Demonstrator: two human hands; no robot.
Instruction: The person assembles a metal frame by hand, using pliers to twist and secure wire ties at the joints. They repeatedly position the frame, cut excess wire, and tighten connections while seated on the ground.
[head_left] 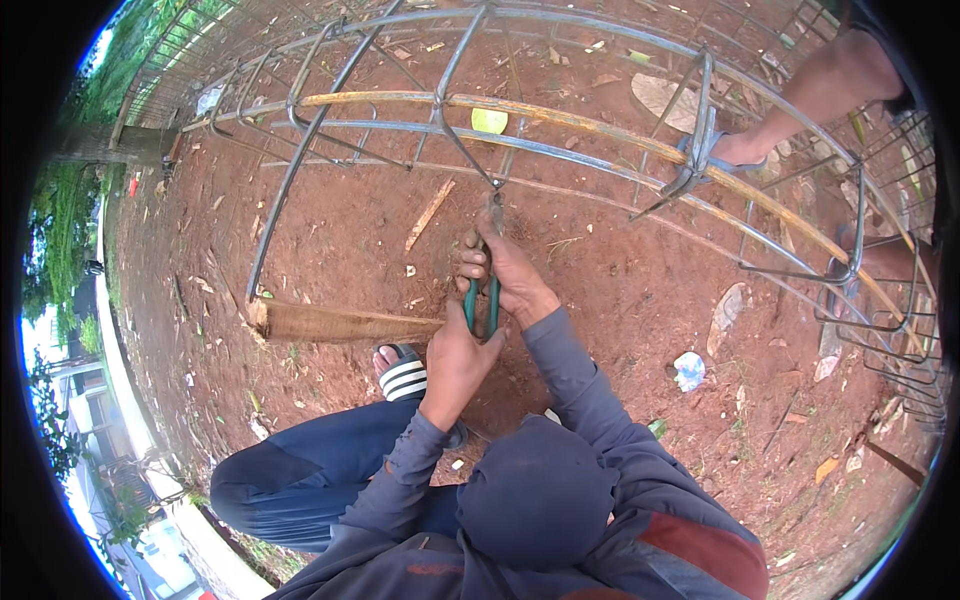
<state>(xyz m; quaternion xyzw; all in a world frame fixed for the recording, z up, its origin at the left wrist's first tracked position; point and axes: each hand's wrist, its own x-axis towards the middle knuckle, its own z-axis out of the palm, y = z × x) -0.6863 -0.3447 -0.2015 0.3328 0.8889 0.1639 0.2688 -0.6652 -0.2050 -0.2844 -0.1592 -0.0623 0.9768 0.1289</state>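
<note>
Green-handled pliers (493,304) point away from me, their metal jaws at the lower corner of a steel stirrup on a rebar cage (570,153). My right hand (508,270) is closed around the pliers near the jaws, thumb along the top and fingers curled on the left side. Lower down, my left hand (460,362) grips the ends of the handles. Whether a wire sits in the jaws is too small to tell. The cage's long bars, one of them rusty yellow, curve across the view above my hands.
A wooden plank (340,323) lies left of my hands, with a loose wood strip (430,215) beyond it. Another person's sandalled foot (738,150) stands by the cage at upper right. Leaves and litter, including a crumpled wrapper (689,371), dot the red soil.
</note>
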